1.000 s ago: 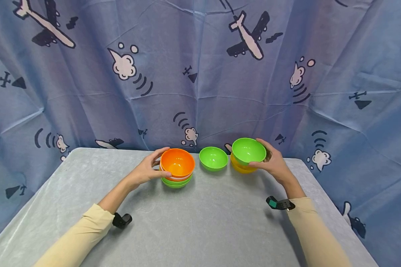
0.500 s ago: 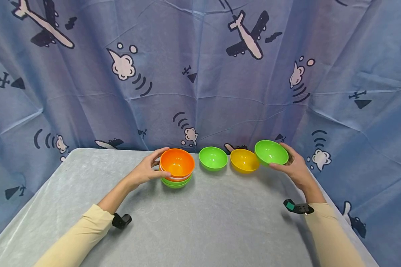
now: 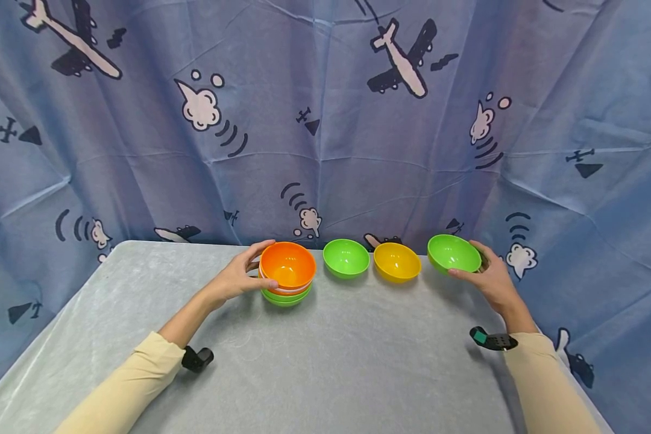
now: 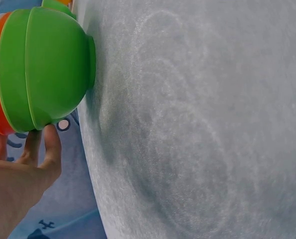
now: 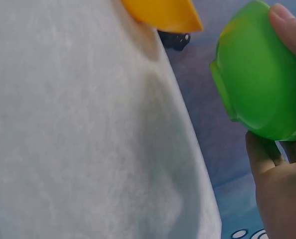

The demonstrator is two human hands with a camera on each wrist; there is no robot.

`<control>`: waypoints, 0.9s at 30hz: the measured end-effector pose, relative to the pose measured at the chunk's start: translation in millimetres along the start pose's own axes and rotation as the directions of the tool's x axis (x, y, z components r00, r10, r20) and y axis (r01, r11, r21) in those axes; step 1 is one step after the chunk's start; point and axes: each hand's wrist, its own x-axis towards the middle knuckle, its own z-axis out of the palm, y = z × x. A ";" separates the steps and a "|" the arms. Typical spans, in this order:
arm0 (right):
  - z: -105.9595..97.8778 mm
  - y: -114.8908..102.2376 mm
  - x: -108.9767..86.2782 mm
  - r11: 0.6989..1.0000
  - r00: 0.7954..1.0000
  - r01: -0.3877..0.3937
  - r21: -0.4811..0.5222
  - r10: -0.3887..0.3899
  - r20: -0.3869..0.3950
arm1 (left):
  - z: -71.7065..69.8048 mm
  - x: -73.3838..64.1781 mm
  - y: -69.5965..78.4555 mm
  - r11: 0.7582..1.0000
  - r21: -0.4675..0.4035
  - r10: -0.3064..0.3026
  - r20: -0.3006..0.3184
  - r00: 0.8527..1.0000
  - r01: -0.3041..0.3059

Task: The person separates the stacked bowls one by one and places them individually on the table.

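Observation:
My left hand (image 3: 237,276) grips a stack of nested bowls at the table's back left of centre, thumb in front and fingers behind. An orange bowl (image 3: 287,266) tops this stack; a white rim shows under it and green bowls (image 4: 56,69) form the bottom. At the back right, my right hand (image 3: 493,278) holds a single green bowl (image 3: 453,253) by its side, slightly tilted. The right wrist view shows this bowl's underside raised off the table. Just left of it sits a yellow bowl (image 3: 397,263), and another green bowl (image 3: 346,258) stands between that and the stack.
A grey cloth-covered table (image 3: 325,367) lies under everything. Right behind its back edge hangs a blue curtain (image 3: 325,138) printed with planes. Black bands with small devices are worn on both wrists.
The right hand has carried its green bowl rightward from over the yellow bowl and slightly lower, uncovering the yellow one. The left hand and its stack have stayed in place.

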 end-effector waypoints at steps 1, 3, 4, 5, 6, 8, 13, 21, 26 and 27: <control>-0.4 2.9 1.0 1.000 1.000 -0.008 -0.010 0.008 0.002 | -0.2 0.0 -0.1 1.000 0.002 0.001 -0.002 1.000 -0.001; -0.3 8.0 2.8 0.999 1.000 -0.027 -0.042 0.028 0.005 | -0.6 0.3 -0.5 1.000 0.007 0.006 -0.005 1.000 -0.006; 0.0 10.2 3.3 0.998 0.999 -0.039 -0.058 0.039 0.005 | -0.7 0.4 -0.6 1.000 0.008 0.006 -0.006 1.000 -0.006; 0.4 12.5 3.8 0.996 0.999 -0.051 -0.069 0.051 0.004 | -0.5 0.4 -0.5 1.000 0.008 0.005 -0.007 1.000 -0.005; 0.7 14.6 4.2 0.995 0.998 -0.063 -0.077 0.064 0.005 | -0.3 0.5 -0.5 1.000 0.008 0.003 -0.006 1.000 -0.003; 1.8 18.1 4.5 0.992 0.996 -0.085 -0.096 0.085 0.000 | 0.1 0.6 -0.2 1.000 0.006 -0.001 -0.003 1.000 0.001; 5.2 24.9 5.7 0.989 0.996 -0.093 -0.116 0.094 0.005 | 0.5 0.5 -0.3 1.000 0.001 -0.002 0.001 1.000 0.002; 10.0 29.4 4.4 0.988 0.996 -0.085 -0.129 0.088 0.018 | 0.5 0.9 -0.8 1.000 0.011 0.001 0.003 1.000 -0.001; 9.7 31.6 3.9 0.987 0.995 -0.089 -0.135 0.094 0.028 | 0.3 0.9 -1.6 1.000 0.012 0.009 0.004 1.000 -0.009; 9.3 31.5 3.7 0.987 0.995 -0.090 -0.131 0.094 0.031 | 0.3 0.9 -1.6 1.000 0.012 0.011 0.004 1.000 -0.011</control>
